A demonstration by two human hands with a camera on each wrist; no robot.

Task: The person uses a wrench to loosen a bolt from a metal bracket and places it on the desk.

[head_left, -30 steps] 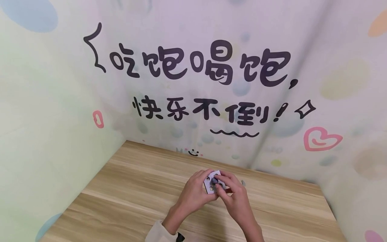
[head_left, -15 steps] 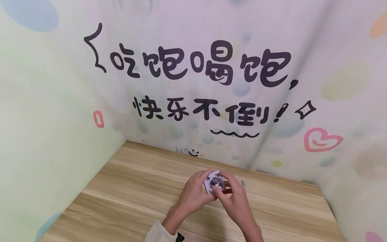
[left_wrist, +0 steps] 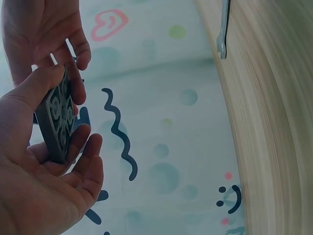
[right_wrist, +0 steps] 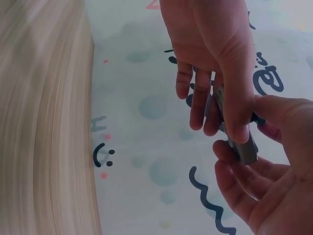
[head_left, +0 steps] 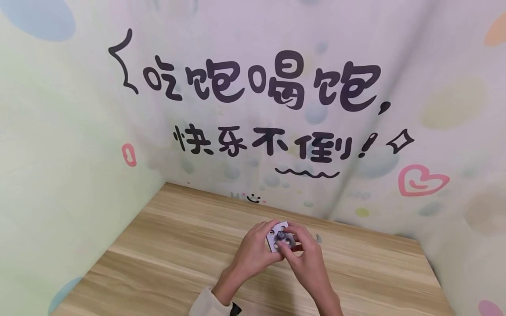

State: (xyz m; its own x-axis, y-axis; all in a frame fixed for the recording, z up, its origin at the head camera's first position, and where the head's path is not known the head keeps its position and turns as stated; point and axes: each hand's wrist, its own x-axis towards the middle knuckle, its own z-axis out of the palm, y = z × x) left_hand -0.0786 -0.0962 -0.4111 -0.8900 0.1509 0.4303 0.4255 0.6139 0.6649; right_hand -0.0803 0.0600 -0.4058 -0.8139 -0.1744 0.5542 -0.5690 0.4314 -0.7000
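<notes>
My left hand [head_left: 253, 248] grips a square metal plate [head_left: 272, 247] with round holes at its corners. Its thumb lies along the plate's edge in the left wrist view, where the ringed side of the plate [left_wrist: 60, 115] shows. A dark bolt [head_left: 281, 235] stands out from the plate's middle. My right hand [head_left: 307, 252] curls about the bolt, the thumb tip at its near side and the index finger near the plate's upper corner. In the right wrist view the bolt [right_wrist: 257, 119] shows beside that thumb; other fingertips are behind the plate. Both hands are above the table.
Beyond the right hand, a grey open-end wrench [left_wrist: 223, 36] lies on the wooden table [head_left: 178, 245], mostly hidden in the head view. Printed walls [head_left: 237, 35] rise behind the table and at its sides.
The right index finger has moved from atop the bolt toward the plate's upper corner, and the thumb has shifted at the bolt's near side. The left hand and plate stay in place.
</notes>
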